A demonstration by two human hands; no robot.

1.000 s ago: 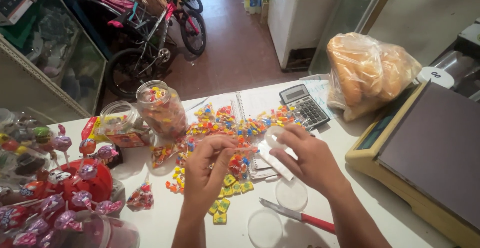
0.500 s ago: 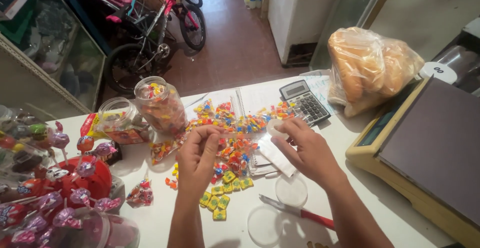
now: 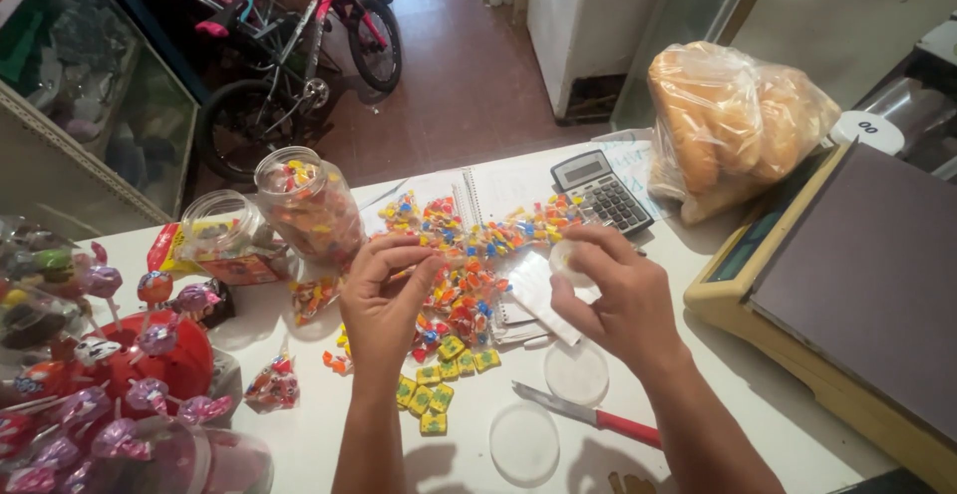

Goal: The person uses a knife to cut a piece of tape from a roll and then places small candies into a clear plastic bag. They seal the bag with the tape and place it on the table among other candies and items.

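We see our left hand [image 3: 384, 300] hovering over the spread of wrapped candies [image 3: 469, 255] on the white desk [image 3: 698, 354], its fingers curled together and pinching something thin; we cannot tell what it is. Our right hand [image 3: 613, 300] is closed loosely around a small clear cup [image 3: 566, 260], held just above the candy and beside a white slip of paper [image 3: 538, 295].

To the left stand two clear plastic jars: a tall one [image 3: 309, 205] full of bright sweets, and a shorter, wider one [image 3: 224, 240] with a red and yellow label low on its front. A row of small yellow-green square packets [image 3: 444, 374] lies near our left wrist. Two clear round lids [image 3: 523, 442] rest on the desk close to a knife with a red handle [image 3: 598, 416]. A grey calculator [image 3: 601, 190] sits on an open notebook [image 3: 498, 190], and behind it a clear bag of bread rolls [image 3: 733, 125] leans against a beige scale [image 3: 837, 295].

The red lollipop stand [image 3: 140, 364] at lower left is cut off by the edge, and its wrappers blur together. The scale's far side runs out of view.
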